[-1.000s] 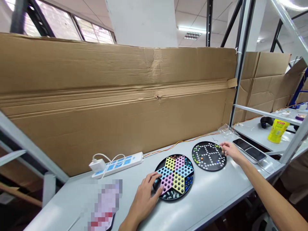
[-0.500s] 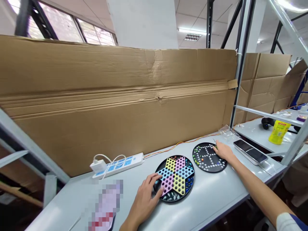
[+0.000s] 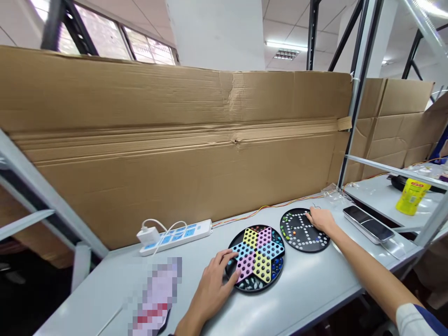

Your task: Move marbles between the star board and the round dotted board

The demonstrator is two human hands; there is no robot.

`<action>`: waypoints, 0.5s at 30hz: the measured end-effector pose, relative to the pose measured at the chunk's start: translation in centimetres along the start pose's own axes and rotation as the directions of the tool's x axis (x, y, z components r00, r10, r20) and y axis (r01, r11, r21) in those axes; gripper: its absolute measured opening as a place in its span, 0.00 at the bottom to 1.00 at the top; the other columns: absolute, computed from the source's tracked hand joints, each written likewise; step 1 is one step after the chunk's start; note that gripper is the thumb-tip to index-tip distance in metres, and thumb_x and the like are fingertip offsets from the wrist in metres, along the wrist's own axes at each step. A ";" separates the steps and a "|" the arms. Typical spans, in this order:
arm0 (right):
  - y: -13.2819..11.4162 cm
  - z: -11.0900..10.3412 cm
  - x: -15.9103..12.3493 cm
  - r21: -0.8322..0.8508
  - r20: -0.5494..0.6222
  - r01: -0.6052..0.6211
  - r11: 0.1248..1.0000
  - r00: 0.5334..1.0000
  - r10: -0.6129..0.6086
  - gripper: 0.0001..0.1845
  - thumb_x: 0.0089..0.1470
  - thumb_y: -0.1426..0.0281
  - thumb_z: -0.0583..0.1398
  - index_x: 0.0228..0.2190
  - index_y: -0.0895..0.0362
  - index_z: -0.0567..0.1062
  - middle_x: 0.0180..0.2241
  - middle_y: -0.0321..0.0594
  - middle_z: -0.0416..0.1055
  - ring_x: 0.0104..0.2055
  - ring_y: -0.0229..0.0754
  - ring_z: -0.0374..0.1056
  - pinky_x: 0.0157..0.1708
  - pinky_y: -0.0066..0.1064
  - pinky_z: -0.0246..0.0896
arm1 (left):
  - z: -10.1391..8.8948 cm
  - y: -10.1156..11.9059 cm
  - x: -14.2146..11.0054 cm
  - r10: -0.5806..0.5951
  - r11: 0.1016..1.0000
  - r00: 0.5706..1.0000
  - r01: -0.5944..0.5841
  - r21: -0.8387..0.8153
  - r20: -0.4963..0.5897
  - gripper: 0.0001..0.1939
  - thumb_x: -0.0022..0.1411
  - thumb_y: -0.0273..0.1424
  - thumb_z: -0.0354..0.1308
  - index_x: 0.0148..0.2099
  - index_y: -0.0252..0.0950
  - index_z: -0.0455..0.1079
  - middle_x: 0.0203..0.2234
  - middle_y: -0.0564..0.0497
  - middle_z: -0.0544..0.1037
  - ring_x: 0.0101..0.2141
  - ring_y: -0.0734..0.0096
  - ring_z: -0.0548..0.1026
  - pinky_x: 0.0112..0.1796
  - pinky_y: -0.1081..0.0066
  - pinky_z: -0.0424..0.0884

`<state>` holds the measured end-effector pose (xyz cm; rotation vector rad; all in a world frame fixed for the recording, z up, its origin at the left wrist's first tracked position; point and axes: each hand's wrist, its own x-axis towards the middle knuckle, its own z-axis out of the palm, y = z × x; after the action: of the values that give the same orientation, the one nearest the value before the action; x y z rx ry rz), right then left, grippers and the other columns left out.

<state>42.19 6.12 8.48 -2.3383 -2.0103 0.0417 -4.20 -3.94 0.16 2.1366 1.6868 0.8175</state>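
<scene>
My left hand [image 3: 213, 284] rests against the left edge of a round Chinese checkers board [image 3: 257, 256]. Its fingers and thumb are spread, touching the star-shaped hole pattern in yellow, pink and blue. Marbles [image 3: 277, 266] and pale pieces lie in the black rim pockets around the star. Farther right, my right hand [image 3: 322, 219] is over the upper right part of a black round board [image 3: 303, 240] with white dots. Its fingers are bunched together; anything between the tips is too small to make out. Small green pieces [image 3: 284, 228] and an orange one sit on that board.
A white power strip [image 3: 196, 229] with a plugged-in charger stands against the cardboard wall [image 3: 175, 182]. A phone on a white box [image 3: 369, 224] lies right of my right hand. A blurred flat item [image 3: 157, 294] lies at left. Metal shelf posts frame both sides.
My right hand has moved slightly left over the black dotted board. My left hand stays on the Chinese checkers board. The whole view has shifted a little.
</scene>
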 end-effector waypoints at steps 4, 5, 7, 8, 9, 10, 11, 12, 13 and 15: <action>-1.1 -0.1 0.6 -0.016 -0.001 -0.020 1.000 1.000 0.020 0.20 0.91 0.64 0.63 0.61 0.67 0.90 0.52 0.70 0.93 0.60 0.61 0.93 0.52 0.37 0.71 | -0.3 0.3 0.0 -0.003 1.000 1.000 0.003 0.010 0.008 0.27 0.78 0.53 0.64 0.68 0.50 0.92 0.72 0.39 0.92 0.69 0.34 0.91 0.71 0.37 0.89; -1.3 -0.1 0.7 -0.020 0.000 -0.022 1.000 1.000 0.022 0.21 0.91 0.64 0.63 0.61 0.67 0.91 0.52 0.71 0.93 0.60 0.61 0.93 0.52 0.36 0.72 | -0.3 0.4 0.0 0.000 1.000 1.000 0.000 0.015 0.006 0.26 0.78 0.53 0.64 0.67 0.51 0.91 0.72 0.40 0.92 0.69 0.34 0.91 0.71 0.37 0.90; -1.7 0.0 1.1 -0.023 0.004 -0.022 0.999 1.000 0.022 0.21 0.91 0.64 0.62 0.62 0.67 0.90 0.53 0.72 0.93 0.61 0.61 0.94 0.53 0.36 0.74 | -0.4 0.6 0.0 0.003 1.000 1.000 -0.003 0.020 -0.005 0.25 0.78 0.52 0.65 0.67 0.51 0.91 0.71 0.41 0.93 0.69 0.35 0.91 0.70 0.37 0.91; -1.8 0.1 1.2 -0.022 0.007 -0.020 1.000 1.000 0.020 0.21 0.91 0.65 0.61 0.62 0.66 0.90 0.53 0.72 0.93 0.61 0.61 0.93 0.54 0.37 0.75 | -0.5 0.7 0.0 0.001 1.000 1.000 -0.001 0.020 -0.007 0.25 0.78 0.51 0.65 0.67 0.52 0.92 0.71 0.41 0.93 0.69 0.35 0.91 0.70 0.37 0.91; -1.9 0.2 1.4 -0.017 0.011 -0.018 1.000 1.000 0.018 0.21 0.90 0.67 0.60 0.63 0.66 0.90 0.53 0.72 0.93 0.61 0.62 0.93 0.55 0.38 0.76 | -0.5 0.8 -0.1 -0.001 1.000 1.000 0.001 0.018 -0.004 0.24 0.78 0.50 0.65 0.67 0.52 0.92 0.71 0.41 0.93 0.69 0.35 0.91 0.70 0.37 0.91; -2.0 0.3 1.5 -0.004 0.014 -0.019 1.000 1.000 0.019 0.20 0.90 0.68 0.60 0.63 0.65 0.90 0.54 0.73 0.93 0.62 0.63 0.93 0.57 0.39 0.77 | -0.5 0.9 -0.1 -0.003 1.000 1.000 0.003 0.015 0.001 0.25 0.78 0.50 0.64 0.68 0.51 0.92 0.71 0.41 0.93 0.69 0.35 0.91 0.71 0.36 0.90; -2.0 0.4 1.6 0.018 0.017 -0.023 1.000 1.000 0.023 0.19 0.89 0.70 0.60 0.63 0.65 0.90 0.55 0.73 0.93 0.62 0.64 0.93 0.58 0.40 0.78 | -0.6 0.9 -0.1 -0.006 1.000 1.000 0.006 0.011 0.007 0.25 0.78 0.50 0.64 0.68 0.51 0.92 0.71 0.40 0.93 0.69 0.35 0.91 0.71 0.36 0.90; -2.0 0.5 1.7 0.048 0.019 -0.032 0.998 0.999 0.031 0.19 0.87 0.72 0.60 0.63 0.65 0.89 0.55 0.74 0.93 0.63 0.65 0.92 0.59 0.41 0.78 | -0.6 1.0 -0.1 -0.008 1.000 1.000 0.007 0.008 0.012 0.26 0.79 0.50 0.64 0.68 0.50 0.92 0.72 0.40 0.92 0.69 0.35 0.90 0.72 0.35 0.90; -2.0 0.7 1.8 0.085 0.018 -0.044 0.995 0.999 0.043 0.18 0.86 0.74 0.60 0.62 0.65 0.88 0.56 0.74 0.92 0.63 0.65 0.92 0.60 0.42 0.78 | -0.6 1.1 -0.2 -0.009 1.000 1.000 0.009 0.007 0.017 0.26 0.79 0.50 0.63 0.68 0.50 0.92 0.72 0.40 0.92 0.69 0.35 0.90 0.72 0.35 0.89; -2.0 1.0 1.9 0.174 0.014 -0.071 0.982 0.997 0.070 0.14 0.83 0.75 0.62 0.60 0.65 0.87 0.55 0.74 0.92 0.63 0.67 0.91 0.62 0.43 0.78 | -0.7 1.2 -0.2 -0.012 1.000 1.000 0.012 0.008 0.023 0.26 0.79 0.50 0.63 0.69 0.49 0.92 0.72 0.39 0.92 0.70 0.35 0.90 0.73 0.36 0.88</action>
<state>40.45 8.33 7.68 -2.3020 -1.8436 0.2206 -3.73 -4.49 1.34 2.1303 1.6927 0.7814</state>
